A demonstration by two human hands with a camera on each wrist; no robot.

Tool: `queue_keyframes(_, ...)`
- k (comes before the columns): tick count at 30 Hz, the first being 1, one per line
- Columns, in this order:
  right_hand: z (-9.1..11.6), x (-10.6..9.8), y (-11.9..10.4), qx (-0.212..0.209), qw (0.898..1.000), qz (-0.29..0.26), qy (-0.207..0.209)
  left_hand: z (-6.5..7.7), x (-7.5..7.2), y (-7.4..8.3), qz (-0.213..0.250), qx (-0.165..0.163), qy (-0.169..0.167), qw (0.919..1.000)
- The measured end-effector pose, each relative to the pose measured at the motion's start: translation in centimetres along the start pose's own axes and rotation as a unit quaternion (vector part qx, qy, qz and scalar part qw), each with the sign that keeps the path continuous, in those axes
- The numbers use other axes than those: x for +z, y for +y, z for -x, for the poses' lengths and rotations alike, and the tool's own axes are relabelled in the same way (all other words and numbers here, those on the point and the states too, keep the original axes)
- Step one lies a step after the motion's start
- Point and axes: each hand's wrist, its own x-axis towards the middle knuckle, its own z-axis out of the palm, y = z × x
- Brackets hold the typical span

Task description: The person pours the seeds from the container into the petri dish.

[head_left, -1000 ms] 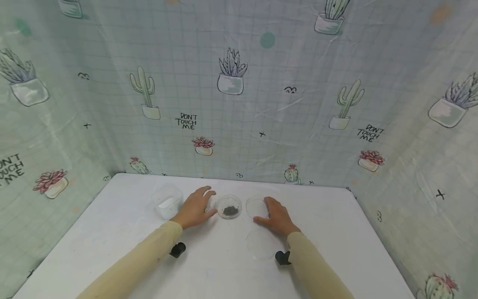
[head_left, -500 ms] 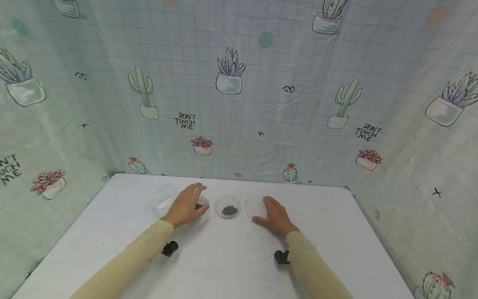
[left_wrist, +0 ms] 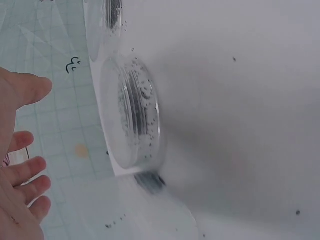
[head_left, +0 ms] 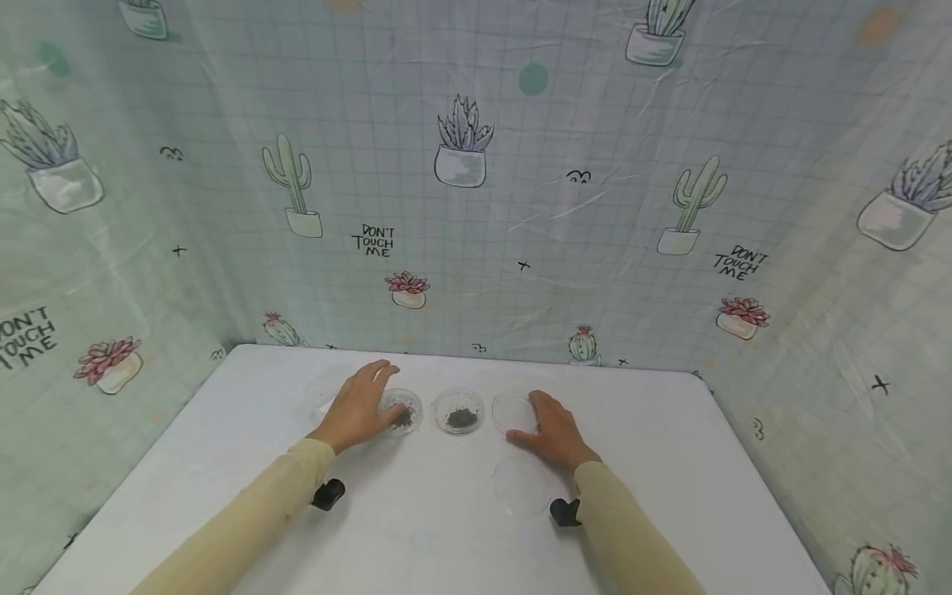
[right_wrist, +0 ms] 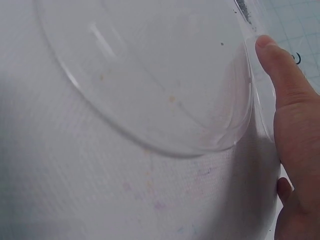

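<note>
My left hand is spread beside a clear petri dish holding dark grains, overlapping its left edge in the head view. In the left wrist view its fingers are separated and apart from that dish. A second petri dish with a dark heap sits in the middle. On the right, my right hand grips the rim of a clear, see-through petri dish between thumb and fingers. The right thumb lies along its side in the right wrist view.
A clear round lid lies nearer on the white table, in front of the right-hand dish. Another clear round piece is partly hidden behind the left hand. A printed curtain surrounds the table's far side and both flanks.
My left hand has moved left, uncovering the left dish of dark grains and covering more of the clear piece at far left. The right hand has stayed at its dish.
</note>
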Motion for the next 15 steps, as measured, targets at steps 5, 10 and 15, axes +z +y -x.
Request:
queue_keyframes(5, 0.1, -0.3, -0.3, 0.011, 1.000, -0.008, -0.010, 0.5, -0.3, -1.2, -0.006, 0.000, 0.009, 0.9999)
queue_keyframes(10, 0.1, -0.4, -0.3, 0.008, 1.000, -0.008, -0.009, 1.0, -0.9, -2.2, -0.013, 0.001, 0.030, 0.9995)
queue_keyframes(15, 0.1, -0.4, -0.1, 0.007, 1.000, -0.011, -0.005, 1.3, -1.3, -3.1, -0.021, -0.003, 0.031, 0.9993)
